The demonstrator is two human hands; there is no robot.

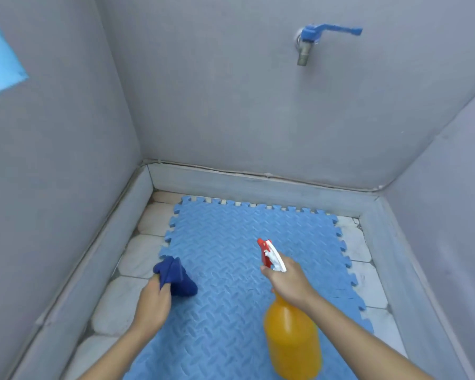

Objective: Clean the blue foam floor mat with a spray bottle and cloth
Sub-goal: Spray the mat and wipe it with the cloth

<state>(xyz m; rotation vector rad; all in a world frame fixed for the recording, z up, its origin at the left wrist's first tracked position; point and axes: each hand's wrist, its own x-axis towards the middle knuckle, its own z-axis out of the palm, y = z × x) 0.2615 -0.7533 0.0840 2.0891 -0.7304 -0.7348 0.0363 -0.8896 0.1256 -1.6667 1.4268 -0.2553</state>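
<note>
Blue foam mat (225, 242) lies flat on the floor (126, 294), filling most of a small walled bay. Puzzle-tooth edges show on its far, left and right sides; raised herringbone texture across the top. Seams between mat pieces are faint.

Left hand (152, 300) grips a bunched dark blue cloth (176, 275), fingers curled round it. Cloth sits at the mat's left edge, low over the mat; can't tell if it touches.

Right hand (288, 281) is wrapped round the neck of a spray bottle (292, 335), a finger up by the trigger. Bottle body is orange, w/ a red and white spray head (269, 255), nozzle pointing away toward the far side of the mat. Bottle is held tilted above the mat's right half, base toward the camera.

Nothing lies on the mat between the two hands, which are well apart.

No label, brand or writing readable on bottle, cloth or mat.

Around: a tap (306, 46) w/ blue lever handle sticks out of the back wall (231, 105), high above the mat, metal spout pointing down. Light blue patch (0, 58) on the left wall, upper left; can't tell what it is.

Floor is pale tile w/ dark grout, visible in strips left, right and beyond the mat. A low grey curb (258, 187) runs along the foot of the walls on three sides. Walls are plain grey.
</note>
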